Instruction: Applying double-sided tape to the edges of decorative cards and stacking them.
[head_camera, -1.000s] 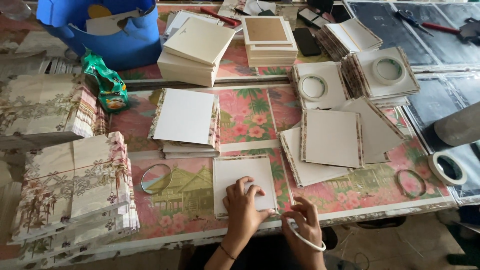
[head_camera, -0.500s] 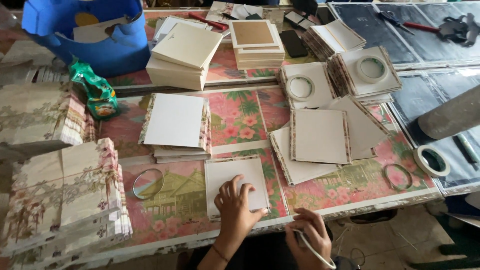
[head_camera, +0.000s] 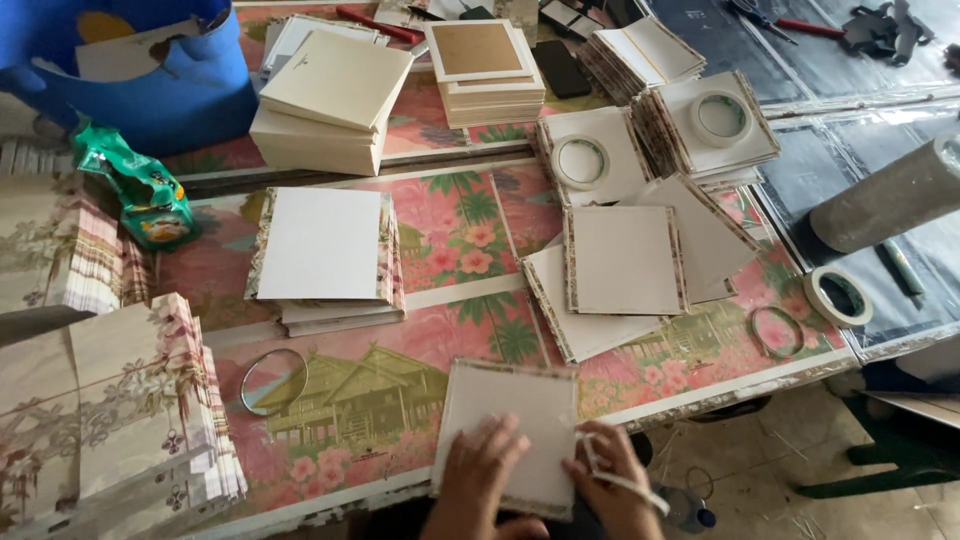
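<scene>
Many square boards (head_camera: 625, 258) already lay in piles on the table (head_camera: 455, 235), and more flat pieces waited at the left. One white square board (head_camera: 525, 415) lay at the near edge. The left hand (head_camera: 478, 482) pressed flat on it, fingers spread, gripping nothing. The right hand (head_camera: 612, 487) touched its right edge, fingers curled around a thin white strip (head_camera: 612, 478).

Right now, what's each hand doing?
Left hand: open, flat on the white square board.
Right hand: shut on a white strip, at the board's edge.
</scene>
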